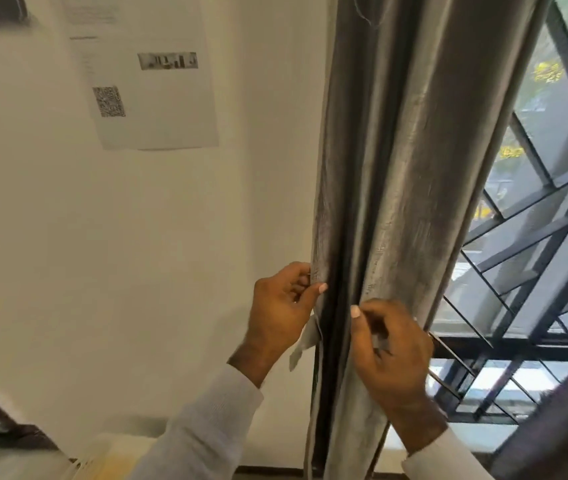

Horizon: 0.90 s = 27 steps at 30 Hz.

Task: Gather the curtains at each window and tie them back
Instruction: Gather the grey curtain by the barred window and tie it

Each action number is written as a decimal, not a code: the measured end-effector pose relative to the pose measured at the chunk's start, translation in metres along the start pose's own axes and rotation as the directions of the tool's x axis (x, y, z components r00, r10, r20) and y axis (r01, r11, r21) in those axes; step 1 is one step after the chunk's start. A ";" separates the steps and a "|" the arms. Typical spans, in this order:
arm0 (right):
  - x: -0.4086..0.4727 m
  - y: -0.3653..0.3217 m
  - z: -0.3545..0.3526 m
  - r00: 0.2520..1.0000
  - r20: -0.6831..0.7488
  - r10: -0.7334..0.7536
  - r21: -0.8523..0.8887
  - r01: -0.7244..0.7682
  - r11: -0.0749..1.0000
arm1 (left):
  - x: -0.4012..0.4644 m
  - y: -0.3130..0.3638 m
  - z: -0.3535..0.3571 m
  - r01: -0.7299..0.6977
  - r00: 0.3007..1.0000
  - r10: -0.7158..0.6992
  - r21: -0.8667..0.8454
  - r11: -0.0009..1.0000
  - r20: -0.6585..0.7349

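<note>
- I'm holding the grey curtain (396,188), bunched into vertical folds, centre-right of frame, beside the barred window (531,258).
- Left hand (282,313): thumb and curled fingers are pinching the curtain's left edge, and what looks like a pale tie-back strip (305,344) is hanging below the palm.
- Right hand (391,351): fingers are curling round the right-hand folds, thumb pressing the front.
- My call: I'm gathering; the tie is not yet round.
- Doing it well: squeeze all folds together, pass the strip behind, and keep the height level.
- Fabric is looking heavy, velvety, with a slight sheen; deep soft pleats.
- White wall at left with a printed notice (151,74) carrying a QR code.
</note>
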State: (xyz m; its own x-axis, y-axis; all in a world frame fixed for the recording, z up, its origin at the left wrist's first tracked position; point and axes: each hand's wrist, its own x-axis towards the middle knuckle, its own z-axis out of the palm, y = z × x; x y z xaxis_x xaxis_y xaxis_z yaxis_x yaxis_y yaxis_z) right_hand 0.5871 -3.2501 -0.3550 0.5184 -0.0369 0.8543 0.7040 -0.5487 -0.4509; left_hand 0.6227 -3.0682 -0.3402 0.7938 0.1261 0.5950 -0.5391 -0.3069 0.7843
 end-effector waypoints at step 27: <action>-0.046 0.077 0.035 0.904 0.347 0.250 -0.053 -0.247 0.968 | -0.032 -0.024 0.010 0.034 0.999 -0.032 0.206 0.978 -0.016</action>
State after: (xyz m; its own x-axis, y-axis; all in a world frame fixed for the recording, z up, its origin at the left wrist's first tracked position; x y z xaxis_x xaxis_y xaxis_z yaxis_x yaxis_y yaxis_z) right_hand 0.6343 -3.2617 -0.4380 0.8128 0.1194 0.5702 0.5275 -0.5661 -0.6335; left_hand 0.6126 -3.0748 -0.3799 0.8060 0.1507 0.5724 -0.4419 -0.4902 0.7513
